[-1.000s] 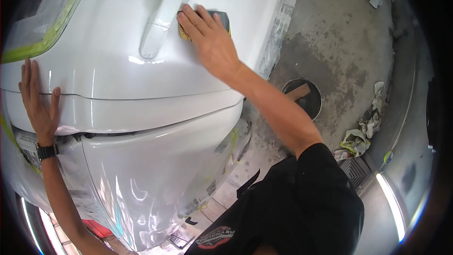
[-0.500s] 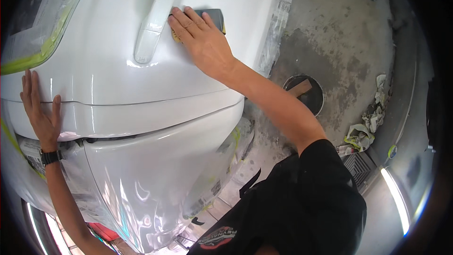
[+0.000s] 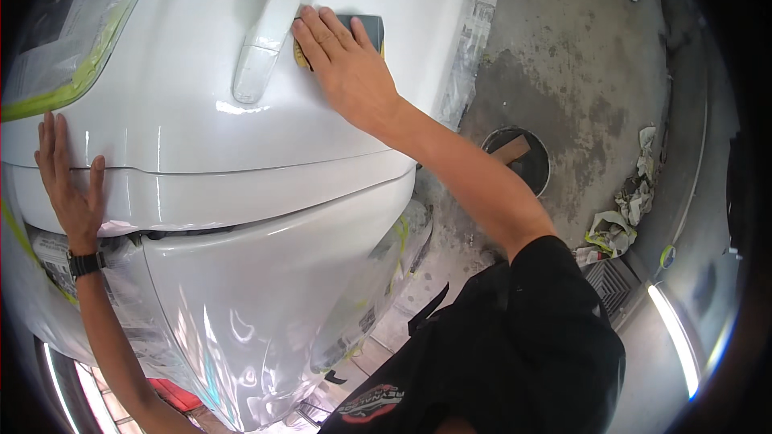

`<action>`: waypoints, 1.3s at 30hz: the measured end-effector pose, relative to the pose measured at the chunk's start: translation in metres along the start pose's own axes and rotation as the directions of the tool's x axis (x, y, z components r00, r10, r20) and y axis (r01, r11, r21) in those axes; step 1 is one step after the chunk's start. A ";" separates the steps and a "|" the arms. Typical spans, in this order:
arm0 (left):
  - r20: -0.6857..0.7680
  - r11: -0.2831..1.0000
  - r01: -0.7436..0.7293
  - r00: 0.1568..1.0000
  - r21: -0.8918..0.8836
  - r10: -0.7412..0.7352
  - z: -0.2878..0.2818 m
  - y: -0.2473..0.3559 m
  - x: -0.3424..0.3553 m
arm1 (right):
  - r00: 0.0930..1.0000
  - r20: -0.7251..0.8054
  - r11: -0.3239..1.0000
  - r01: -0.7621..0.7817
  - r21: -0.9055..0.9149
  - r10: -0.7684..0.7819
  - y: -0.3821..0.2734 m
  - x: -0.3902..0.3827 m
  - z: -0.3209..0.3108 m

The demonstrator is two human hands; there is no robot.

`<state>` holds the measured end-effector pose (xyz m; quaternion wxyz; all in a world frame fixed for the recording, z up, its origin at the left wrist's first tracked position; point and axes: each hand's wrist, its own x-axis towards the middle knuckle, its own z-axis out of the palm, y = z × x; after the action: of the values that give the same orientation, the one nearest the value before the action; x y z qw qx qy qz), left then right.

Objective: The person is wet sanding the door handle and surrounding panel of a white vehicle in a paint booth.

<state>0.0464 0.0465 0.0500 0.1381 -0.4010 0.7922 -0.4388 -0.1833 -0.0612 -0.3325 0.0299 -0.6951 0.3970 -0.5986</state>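
Grey pad: the grey pad, yellow along its lower edge, is lying on the white panel at upper centre.
Right hand: the right hand is clasping the pad from above, fingers slightly parted; the thumb is hiding from view.
Left hand: the left hand is resting flat at centre left, fingers close together, thumb spreading away, pinching nothing.
Near edges: a seam is curving across the left and centre below both fingertips' heights; at upper right of the panel, masking film is bordering the paint.
Open room: smooth white paint is stretching right of the pad to that film, and below it to the seam.
In the way: a white door handle is standing out just left of the right fingertips.
Upper left: green tape is edging a covered window.
Right side: a round bucket with a brown strip is standing on concrete floor; crumpled paper is lying beyond.
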 end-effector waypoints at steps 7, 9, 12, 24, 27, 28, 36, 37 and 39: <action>-0.018 0.999 0.020 1.000 0.027 -0.019 -0.001 -0.001 0.000 | 0.998 -0.022 0.986 0.056 -0.154 -0.060 0.007 0.007 -0.001; -0.006 1.000 0.005 1.000 0.015 -0.005 -0.002 0.000 -0.001 | 0.995 0.026 0.984 0.103 -0.144 -0.100 0.011 0.005 -0.008; -0.029 1.000 0.014 0.999 0.015 -0.013 -0.001 0.002 0.004 | 0.993 -0.039 0.963 0.100 -0.251 -0.113 0.039 0.035 -0.007; 0.001 1.000 0.027 1.000 0.009 -0.027 -0.003 0.001 0.001 | 0.988 -0.124 0.985 -0.110 -0.134 0.094 0.044 0.038 -0.023; -0.007 1.000 0.020 1.000 0.007 -0.020 0.000 0.000 0.000 | 0.993 0.013 0.991 -0.113 -0.065 0.114 0.040 0.027 -0.022; -0.011 1.000 0.025 1.000 0.007 -0.025 0.000 0.000 0.001 | 0.990 0.024 0.990 -0.136 -0.032 0.137 0.037 0.022 -0.020; 0.032 0.997 -0.025 0.999 0.067 0.022 -0.003 -0.004 -0.001 | 0.967 0.116 0.956 -0.244 0.164 0.227 0.010 0.001 -0.018; 0.031 0.998 -0.020 0.999 0.064 0.018 -0.002 -0.005 0.000 | 0.966 0.104 0.950 -0.254 0.183 0.238 0.007 0.001 -0.018; 0.030 0.998 -0.029 0.999 0.052 0.027 -0.003 -0.008 0.000 | 0.965 0.092 0.943 -0.261 0.205 0.246 -0.001 -0.001 -0.019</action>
<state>0.0482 0.0461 0.0583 0.1663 -0.3924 0.7838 -0.4517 -0.1990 -0.0520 -0.3277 0.1946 -0.6501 0.4149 -0.6062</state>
